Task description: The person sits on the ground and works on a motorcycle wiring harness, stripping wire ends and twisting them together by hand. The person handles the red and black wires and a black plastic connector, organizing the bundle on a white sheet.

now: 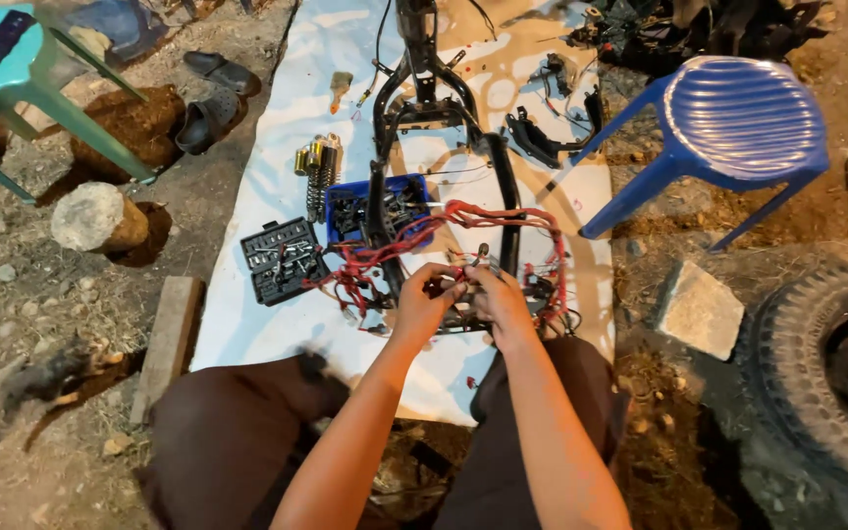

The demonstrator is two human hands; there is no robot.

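Seated on the ground, knees apart, so the work sits between the legs within easy reach. Left hand (422,299) and right hand (499,297) meet over the near end of the black motorcycle frame (424,93), which lies flat on a white sheet (277,177), probably to keep parts off the dirt. Fingers of both hands are curled together, pinching a section of the red wiring harness (463,214) with a small connector between them; the exact grip on it is too small to make out. The harness loops along the frame rails to left and right of the hands. Blue parts tray (345,191) and open socket set (282,257) sit just left of the frame, close for grabbing. Shock springs (321,167) lie farther left; blue plastic chair (738,123) stands far right.
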